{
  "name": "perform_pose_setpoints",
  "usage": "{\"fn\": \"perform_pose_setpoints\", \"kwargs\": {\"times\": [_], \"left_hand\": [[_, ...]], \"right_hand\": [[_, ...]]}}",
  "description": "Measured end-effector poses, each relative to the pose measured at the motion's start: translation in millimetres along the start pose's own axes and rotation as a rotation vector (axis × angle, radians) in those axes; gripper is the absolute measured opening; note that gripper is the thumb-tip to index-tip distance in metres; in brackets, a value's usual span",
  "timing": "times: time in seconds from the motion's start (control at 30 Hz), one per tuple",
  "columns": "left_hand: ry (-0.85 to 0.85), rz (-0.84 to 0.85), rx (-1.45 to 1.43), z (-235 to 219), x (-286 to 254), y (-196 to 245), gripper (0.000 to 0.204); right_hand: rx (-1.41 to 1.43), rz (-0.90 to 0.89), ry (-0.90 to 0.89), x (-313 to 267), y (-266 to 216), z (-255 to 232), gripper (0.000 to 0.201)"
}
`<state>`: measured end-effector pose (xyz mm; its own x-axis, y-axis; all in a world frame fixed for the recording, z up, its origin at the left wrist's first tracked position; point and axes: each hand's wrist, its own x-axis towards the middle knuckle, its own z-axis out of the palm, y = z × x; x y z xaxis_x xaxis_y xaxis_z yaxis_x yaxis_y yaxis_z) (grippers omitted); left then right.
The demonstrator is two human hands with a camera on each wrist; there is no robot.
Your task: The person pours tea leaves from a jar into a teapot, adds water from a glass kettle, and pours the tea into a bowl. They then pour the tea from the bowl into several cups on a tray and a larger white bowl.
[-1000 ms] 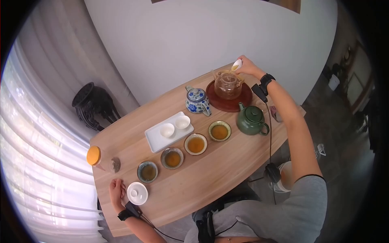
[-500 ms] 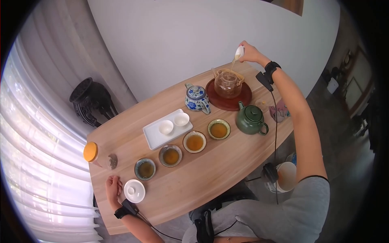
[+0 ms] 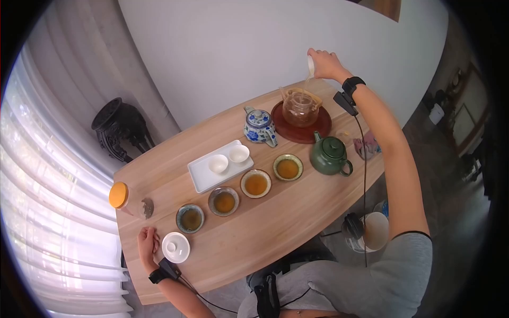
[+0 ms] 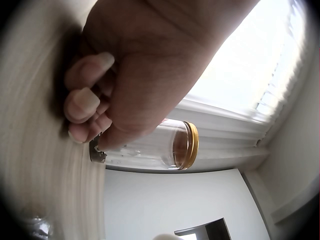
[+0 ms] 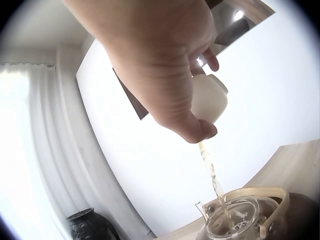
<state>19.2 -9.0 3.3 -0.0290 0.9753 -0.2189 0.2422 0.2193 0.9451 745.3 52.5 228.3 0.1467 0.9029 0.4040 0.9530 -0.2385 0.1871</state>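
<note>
My right hand grips a small white cup between thumb and fingers, high over the far end of the table. The cup is tipped steeply, and a thin stream of pale yellow tea falls from it into the open top of a glass teapot. That teapot has a light bamboo-like handle and stands on a round red-brown tray. At the near left, my left hand rests on the table with fingers loosely curled, beside a white lid. Its fingers hold nothing.
Several tea-filled bowls form a diagonal row. Two white cups stand on a white tray. A blue-and-white teapot and green teapot flank the red-brown tray. A clear jar lies beyond my left hand.
My right hand has lifted the white cup higher above the glass teapot and tipped it further; tea now streams out. My left hand stays resting on the table.
</note>
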Motion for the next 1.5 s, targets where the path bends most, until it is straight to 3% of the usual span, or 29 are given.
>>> {"fn": "perform_pose_setpoints", "kwargs": {"times": [0.23,0.47,0.57,0.63,0.67,0.73,0.8,0.93,1.07,1.13,1.23,1.5], "left_hand": [[0.007,0.002,0.011,0.4,0.0,-1.4,0.019],[0.035,0.0,0.005,3.4,-3.9,4.8,0.018],[0.03,-0.007,0.024,3.1,-3.0,4.6,0.017],[0.036,-0.015,0.019,3.8,-3.9,5.8,0.018],[0.059,-0.027,0.018,3.8,-4.2,5.5,0.018],[0.037,-0.018,0.016,3.7,-3.6,4.8,0.019],[0.039,-0.02,0.012,2.9,-2.8,2.9,0.02],[0.024,-0.021,-0.016,2.6,-2.3,2.1,0.02],[0.014,-0.031,-0.008,2.7,-2.4,3.8,0.02],[0.024,-0.034,-0.008,2.5,-2.6,3.8,0.02],[0.0,-0.011,-0.023,2.3,-3.7,3.6,0.019],[0.016,-0.023,0.028,2.6,-2.2,5.0,0.019]], "right_hand": [[-0.113,-0.161,0.056,-20.1,-27.0,48.0,0.047],[-0.309,-0.542,0.32,-30.4,-56.3,70.5,0.031],[-0.151,-0.639,0.368,-27.5,-95.0,48.6,0.038],[0.203,-0.609,0.473,-30.4,-135.7,23.9,0.048],[0.222,-0.627,0.474,-36.0,-159.5,9.9,0.048],[0.789,-0.509,0.146,-47.0,-210.2,-12.6,0.055],[0.975,-0.625,0.134,-46.1,-252.8,-1.7,0.058],[1.088,-0.733,-0.176,-60.7,-325.7,2.6,0.058],[0.998,-0.787,-0.316,-65.4,-368.3,32.1,0.06],[0.753,-0.754,-0.398,-68.4,-380.1,38.0,0.062],[0.651,-0.745,-0.445,-69.3,-392.4,47.8,0.066],[0.604,-0.754,-0.426,-78.5,-393.0,67.3,0.072]]}}
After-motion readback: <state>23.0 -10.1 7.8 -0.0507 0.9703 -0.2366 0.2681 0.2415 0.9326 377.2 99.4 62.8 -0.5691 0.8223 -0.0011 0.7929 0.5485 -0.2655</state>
